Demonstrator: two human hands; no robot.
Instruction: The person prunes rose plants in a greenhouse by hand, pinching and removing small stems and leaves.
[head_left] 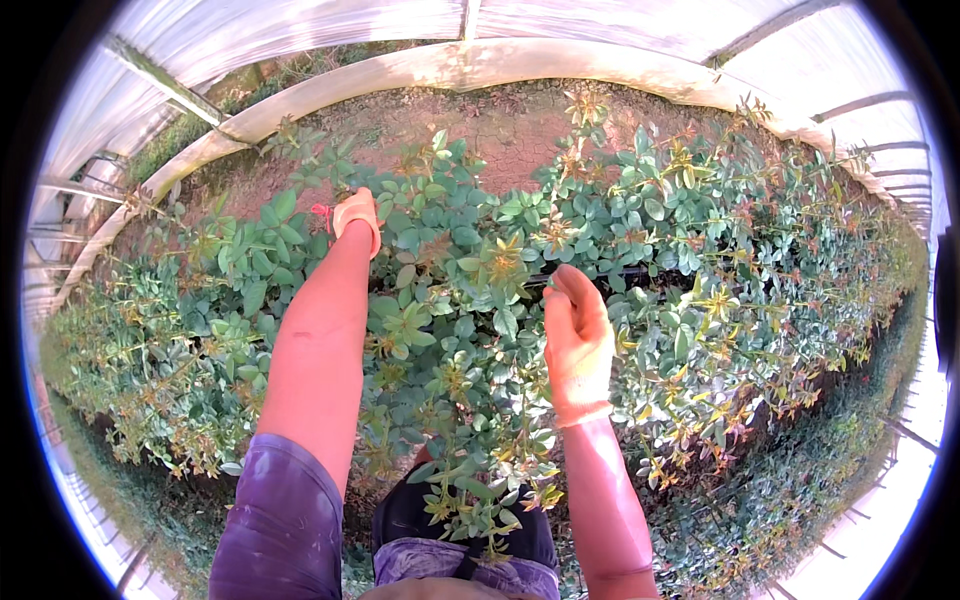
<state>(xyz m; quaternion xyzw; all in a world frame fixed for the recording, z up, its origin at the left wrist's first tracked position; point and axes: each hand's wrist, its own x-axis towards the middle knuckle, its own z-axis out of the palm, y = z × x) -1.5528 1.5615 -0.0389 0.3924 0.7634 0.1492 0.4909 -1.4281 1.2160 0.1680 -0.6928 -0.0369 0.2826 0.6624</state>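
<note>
Both my hands wear pale, orange-lit gloves among leafy green bushes (470, 330) that look like rose plants. My left hand (355, 215) reaches out over the far side of the row, its fingers mostly out of sight beside the leaves. A small red strand or tie (322, 213) shows at the left edge of that glove. Closer in and to the right, my right hand (578, 340) is closed, thumb and fingers curled toward each other at the leaves. Whatever lies between those fingers is too small to make out. Reddish young shoots (553, 232) rise just beyond it.
A dark pipe or line (630, 272) runs through the foliage behind my right hand. Beyond the row lies cracked brown soil (500, 130), bordered by a pale plastic sheet wall (420, 68) with posts. Leafy stems (485, 500) lean against my body.
</note>
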